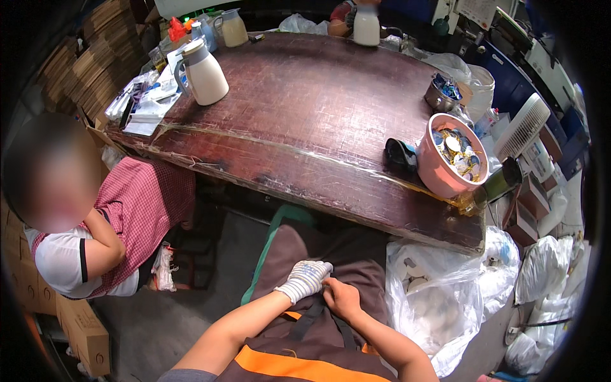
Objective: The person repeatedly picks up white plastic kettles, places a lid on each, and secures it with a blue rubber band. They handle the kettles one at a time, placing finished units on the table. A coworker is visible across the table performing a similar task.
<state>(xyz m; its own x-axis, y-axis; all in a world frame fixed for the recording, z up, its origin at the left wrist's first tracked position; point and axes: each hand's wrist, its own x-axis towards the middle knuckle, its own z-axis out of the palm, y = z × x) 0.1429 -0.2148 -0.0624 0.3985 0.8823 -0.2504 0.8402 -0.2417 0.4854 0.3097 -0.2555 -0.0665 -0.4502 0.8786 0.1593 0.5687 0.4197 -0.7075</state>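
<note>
My left hand, in a white knit glove with grey stripes, is over my lap with its fingers drawn together. Against its fingertips, my bare right hand is closed, thumb and fingers pinched. Whatever lies between the two hands is too small or hidden to make out. Beneath them spreads a brown apron with an orange band across my waist. A clear plastic bag of pale round pieces stands close to my right forearm.
Ahead is a dark red wooden table. On its right sit a pink bucket of round pieces, a black object and a metal bowl. A white jug stands left. A person in a checked apron sits at left.
</note>
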